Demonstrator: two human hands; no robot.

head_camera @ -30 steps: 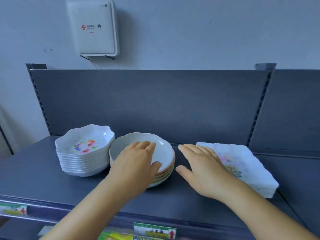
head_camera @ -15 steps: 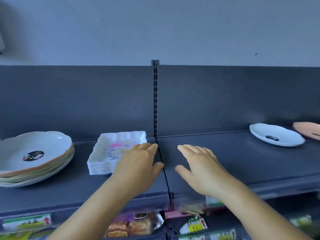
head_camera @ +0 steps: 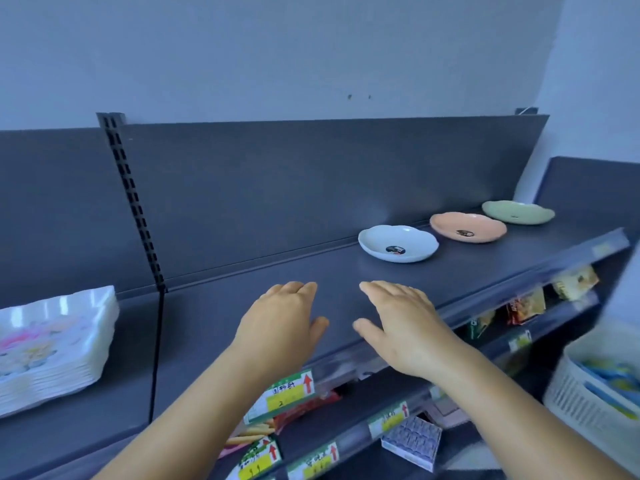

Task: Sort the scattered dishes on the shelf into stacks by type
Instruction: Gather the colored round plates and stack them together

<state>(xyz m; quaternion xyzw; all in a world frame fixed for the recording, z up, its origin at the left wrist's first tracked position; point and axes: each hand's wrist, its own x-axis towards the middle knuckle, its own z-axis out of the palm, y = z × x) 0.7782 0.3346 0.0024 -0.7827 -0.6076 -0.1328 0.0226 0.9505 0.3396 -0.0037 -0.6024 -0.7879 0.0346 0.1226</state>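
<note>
both hands empty, fingers spread flat above the shelf. white dish lies ahead and to the right, right hand nearer than left hand. pink dish and green dish continue rightward in a row. dishes upright, roundish, no clear long axis.

Cool, even bluish light throughout, soft shadows only, a faint sheen on the shelf back panel, and the right edge smears with motion blur (the white basket especially) while wide-angle distortion bends the lines.
</note>
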